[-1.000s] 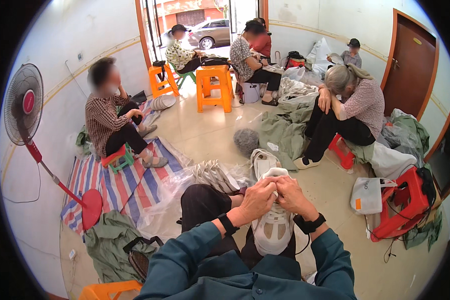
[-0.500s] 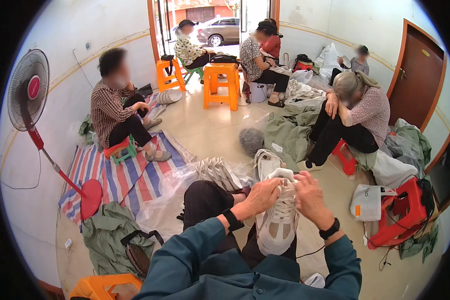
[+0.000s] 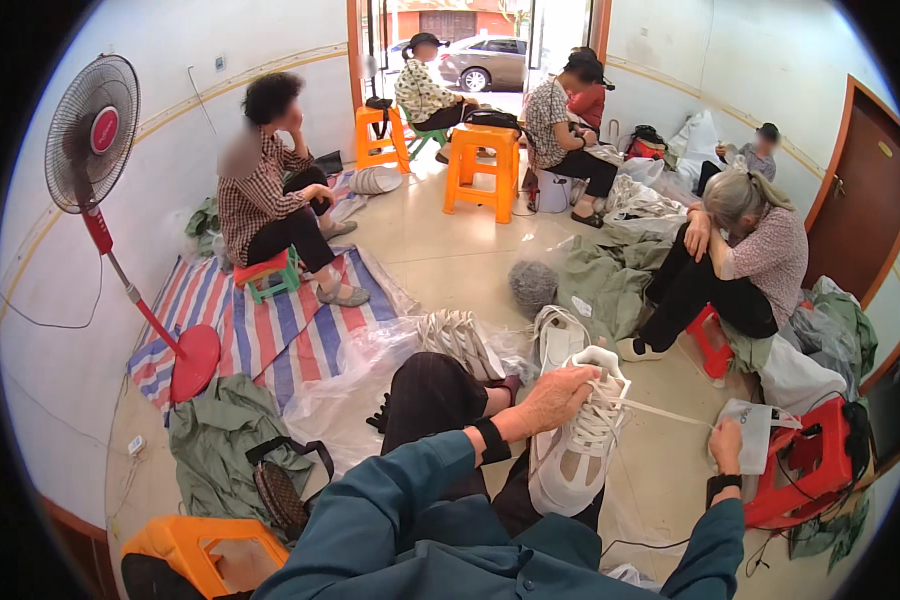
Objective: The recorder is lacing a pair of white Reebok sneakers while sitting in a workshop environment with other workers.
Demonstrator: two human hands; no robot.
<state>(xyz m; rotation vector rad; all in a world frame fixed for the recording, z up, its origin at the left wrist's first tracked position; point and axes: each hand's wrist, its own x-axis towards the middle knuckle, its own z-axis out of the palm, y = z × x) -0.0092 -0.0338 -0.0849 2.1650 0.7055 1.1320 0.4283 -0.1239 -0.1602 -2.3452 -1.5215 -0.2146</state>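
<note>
A: Where are the 2 hands?

B: The left hand sits near the middle, fingers curled over and closed in a grip, knuckles up. Its forearm comes in from the lower left, sleeve pushed back, a dark band on the wrist.

A: And the other?

B: The right hand is drawn out to the right, well apart from the left, pinched closed, I think; it is small in view. A dark band circles that wrist too.

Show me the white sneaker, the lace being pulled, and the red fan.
white sneaker (image 3: 570, 460), head view, on its side panel.
lace (image 3: 660, 410), head view, mid taut stretch.
red fan (image 3: 92, 135), head view, on its grille.
</note>
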